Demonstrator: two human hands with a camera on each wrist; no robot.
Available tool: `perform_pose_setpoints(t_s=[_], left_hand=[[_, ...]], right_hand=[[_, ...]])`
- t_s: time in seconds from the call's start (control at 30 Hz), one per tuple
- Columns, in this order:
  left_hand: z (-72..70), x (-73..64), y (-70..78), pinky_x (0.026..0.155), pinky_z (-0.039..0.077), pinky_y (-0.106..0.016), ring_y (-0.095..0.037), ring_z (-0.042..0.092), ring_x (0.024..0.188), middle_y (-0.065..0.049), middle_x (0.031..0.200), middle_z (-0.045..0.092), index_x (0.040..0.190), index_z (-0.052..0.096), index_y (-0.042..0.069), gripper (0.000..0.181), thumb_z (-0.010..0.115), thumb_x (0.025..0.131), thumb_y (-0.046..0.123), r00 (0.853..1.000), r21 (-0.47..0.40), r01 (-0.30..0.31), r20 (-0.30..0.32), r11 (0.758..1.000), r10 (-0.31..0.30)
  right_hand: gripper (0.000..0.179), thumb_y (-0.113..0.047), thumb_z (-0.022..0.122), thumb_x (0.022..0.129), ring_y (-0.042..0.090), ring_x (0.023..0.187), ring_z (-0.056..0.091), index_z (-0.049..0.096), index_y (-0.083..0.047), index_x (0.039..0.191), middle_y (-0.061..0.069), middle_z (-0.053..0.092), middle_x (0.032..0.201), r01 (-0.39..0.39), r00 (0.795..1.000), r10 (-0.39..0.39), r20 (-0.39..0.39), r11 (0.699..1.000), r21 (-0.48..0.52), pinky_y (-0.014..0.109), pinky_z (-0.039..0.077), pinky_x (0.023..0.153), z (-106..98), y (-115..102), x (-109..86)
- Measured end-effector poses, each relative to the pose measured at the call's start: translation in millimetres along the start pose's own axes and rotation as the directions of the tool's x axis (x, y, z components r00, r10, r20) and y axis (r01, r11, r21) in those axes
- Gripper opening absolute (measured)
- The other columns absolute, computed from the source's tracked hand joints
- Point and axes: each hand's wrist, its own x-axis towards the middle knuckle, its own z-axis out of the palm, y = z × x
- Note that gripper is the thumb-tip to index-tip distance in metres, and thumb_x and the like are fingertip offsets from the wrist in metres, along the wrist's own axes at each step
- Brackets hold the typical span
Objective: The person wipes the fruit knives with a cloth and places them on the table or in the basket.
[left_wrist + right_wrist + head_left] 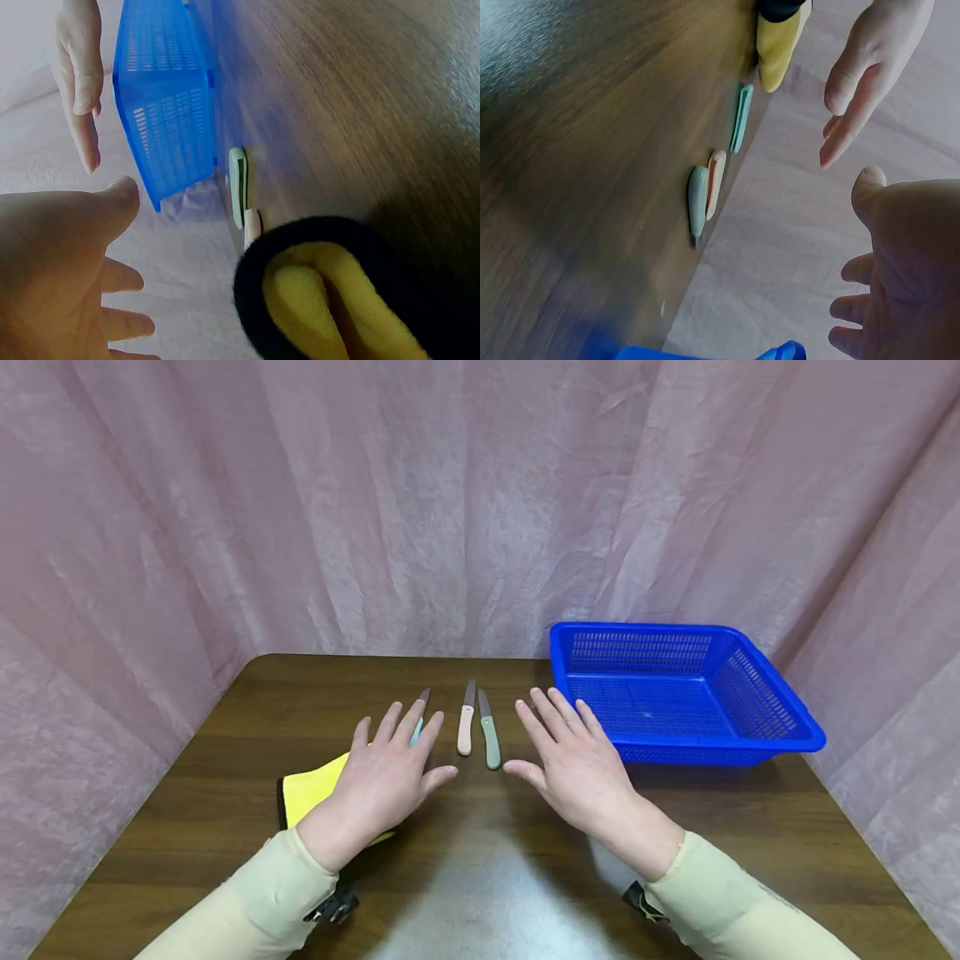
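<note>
The left hand (384, 777) and right hand (573, 768) are hovering, each grip spread and holding nothing, seemingly to leave everything below undisturbed. The blue knife (416, 732), pink knife (465, 731) and green knife (491, 742) are lying on the counter (225, 752) between yellow cloth (309, 789) and blue basket (690, 754), blades pointing away from the person, probably for safety.

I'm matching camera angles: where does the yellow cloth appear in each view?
Head: yellow cloth left of centre, partly behind the left hand.
Left wrist: yellow cloth at the bottom, right of centre.
Right wrist: yellow cloth at the top edge, right of centre.
Shared landmark: blue basket.
</note>
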Motion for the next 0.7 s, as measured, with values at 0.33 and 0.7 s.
perform_pose_setpoints(t_s=[0.33, 0.7], left_hand=[[-1.8, -4.1, -15.4, 0.115, 0.039, -0.073, -0.048, 0.042, 0.155, -0.020, 0.171, 0.043, 0.168, 0.048, 0.013, 0.082, 0.064, 0.106, 0.064, 0.999, 0.030, 0.037, -0.020, 0.999, -0.036], [4.7, -15.3, -31.9, 0.113, 0.038, -0.077, -0.051, 0.042, 0.154, -0.024, 0.170, 0.042, 0.166, 0.049, 0.010, 0.080, 0.066, 0.107, 0.060, 0.993, 0.002, 0.107, 0.052, 0.994, -0.107]], right_hand=[[0.081, -0.059, 0.064, 0.107, 0.038, 0.162, 0.035, 0.048, -0.008, 0.167, 0.018, 0.043, 0.172, 0.042, 0.999, -0.042, -0.002, 0.999, -0.017, 0.058, 0.026, 0.130, 4.9, -13.3, 9.7], [0.080, -0.061, 0.063, 0.107, 0.039, 0.163, 0.032, 0.049, -0.009, 0.166, 0.018, 0.042, 0.173, 0.054, 0.998, -0.055, 0.044, 0.998, 0.010, 0.058, 0.024, 0.131, 17.8, -26.8, 20.2]])
